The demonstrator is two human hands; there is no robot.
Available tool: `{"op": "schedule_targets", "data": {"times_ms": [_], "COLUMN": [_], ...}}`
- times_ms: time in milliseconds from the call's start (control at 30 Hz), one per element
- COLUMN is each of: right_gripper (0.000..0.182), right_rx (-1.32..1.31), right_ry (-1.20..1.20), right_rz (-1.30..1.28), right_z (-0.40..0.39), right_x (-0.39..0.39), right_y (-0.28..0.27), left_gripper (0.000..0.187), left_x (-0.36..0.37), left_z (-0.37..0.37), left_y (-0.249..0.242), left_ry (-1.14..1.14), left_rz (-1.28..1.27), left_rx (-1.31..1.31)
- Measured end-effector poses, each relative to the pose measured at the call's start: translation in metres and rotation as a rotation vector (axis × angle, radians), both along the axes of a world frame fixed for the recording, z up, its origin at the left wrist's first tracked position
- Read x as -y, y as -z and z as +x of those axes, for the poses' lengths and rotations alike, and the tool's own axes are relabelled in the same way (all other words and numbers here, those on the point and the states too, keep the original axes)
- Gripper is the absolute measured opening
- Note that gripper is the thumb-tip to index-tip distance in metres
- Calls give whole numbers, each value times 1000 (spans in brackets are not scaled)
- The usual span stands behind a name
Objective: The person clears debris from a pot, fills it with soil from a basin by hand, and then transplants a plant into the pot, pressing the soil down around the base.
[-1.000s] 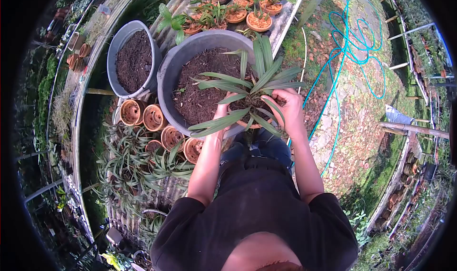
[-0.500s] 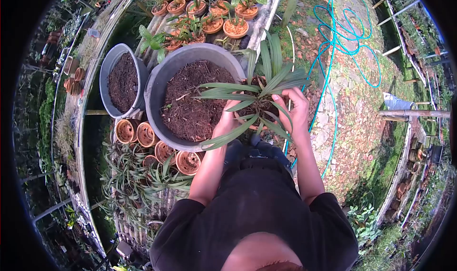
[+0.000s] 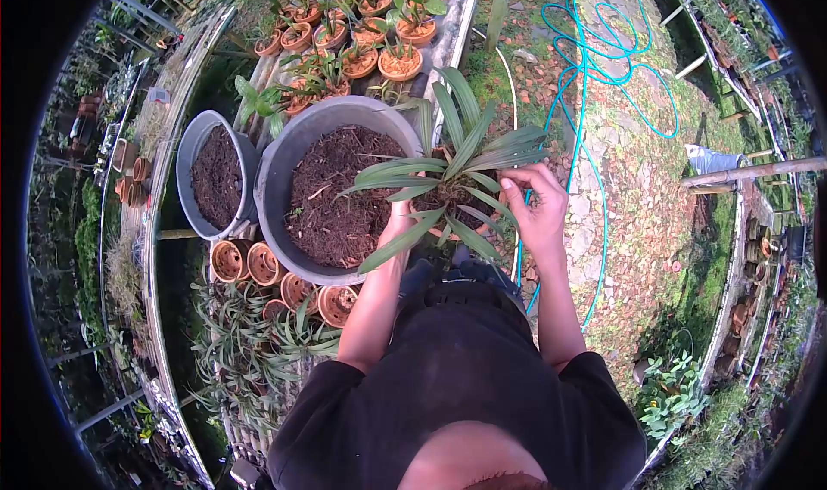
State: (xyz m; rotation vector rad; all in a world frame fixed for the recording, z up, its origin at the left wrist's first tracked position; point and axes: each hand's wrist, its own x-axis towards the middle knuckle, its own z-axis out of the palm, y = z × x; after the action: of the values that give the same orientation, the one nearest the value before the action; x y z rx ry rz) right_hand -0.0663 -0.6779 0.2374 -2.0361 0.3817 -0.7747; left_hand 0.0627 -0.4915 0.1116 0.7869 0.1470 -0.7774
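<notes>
A potted plant (image 3: pixel 452 189) is held by both hands, left hand (image 3: pixel 401 219) half hidden, right hand (image 3: pixel 536 206) clasping, above a soil tub (image 3: pixel 276 171) on a garden counter (image 3: pixel 452 38).

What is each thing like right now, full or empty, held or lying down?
Plant: held up in both hands.
Left hand: gripping the plant's pot.
Right hand: gripping the pot's other side.
Big tub: full of dark soil.
Smaller tub: full of soil.
Clay pots: empty, tipped.
Hose: lying loose on the ground.
</notes>
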Motion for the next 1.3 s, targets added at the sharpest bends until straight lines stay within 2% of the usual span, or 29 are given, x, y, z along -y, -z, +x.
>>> {"op": "schedule_targets", "data": {"times_ms": [67,167,267,367,467,500,567,667,800,967,1067,1200,1300], "right_gripper": [13,13,15,17,19,20,19,18,15,10,8,9,8], "right_rx": [3,-56,-71,-121,-219,-254,-257,-258,-161,-112,-41,35,66], "right_ry": [-48,-136,-144,-152,-124,-111,-105,-77,-54,-63,-73,-67,80], "right_rz": [-31,25,-41,-38,-22,-20,-7,-21,-33,159,330,575,478], "right_z": [2,6,8,5,5,5,8,10,14,16,16,14,10], "right_x": [-7,-6,-4,-8,-10,-11,-12,-15,-15,-7,-4,3,22], "right_y": [-1,-8,-7,-19,-20,-17,-10,-12,-2,17,23,26,42], "left_gripper": [44,45,49,51,59,57,53,52,57,58,55,49,42], "left_x": [0,-3,-1,-4,-4,-5,-8,-3,1,-2,-5,-2,-5], "left_z": [0,4,-4,0,-11,-8,-1,-10,-4,-3,4,0,4], "left_y": [-16,-5,-30,-18,-65,-58,-38,-73,-63,-69,-33,-40,-31], "left_ry": [38,102,110,119,194,199,213,166,207,234,173,90,65], "left_rz": [11,55,133,121,191,164,111,178,131,194,125,114,60], "left_rx": [-73,78,110,97,108,130,173,167,222,128,231,75,21]}}
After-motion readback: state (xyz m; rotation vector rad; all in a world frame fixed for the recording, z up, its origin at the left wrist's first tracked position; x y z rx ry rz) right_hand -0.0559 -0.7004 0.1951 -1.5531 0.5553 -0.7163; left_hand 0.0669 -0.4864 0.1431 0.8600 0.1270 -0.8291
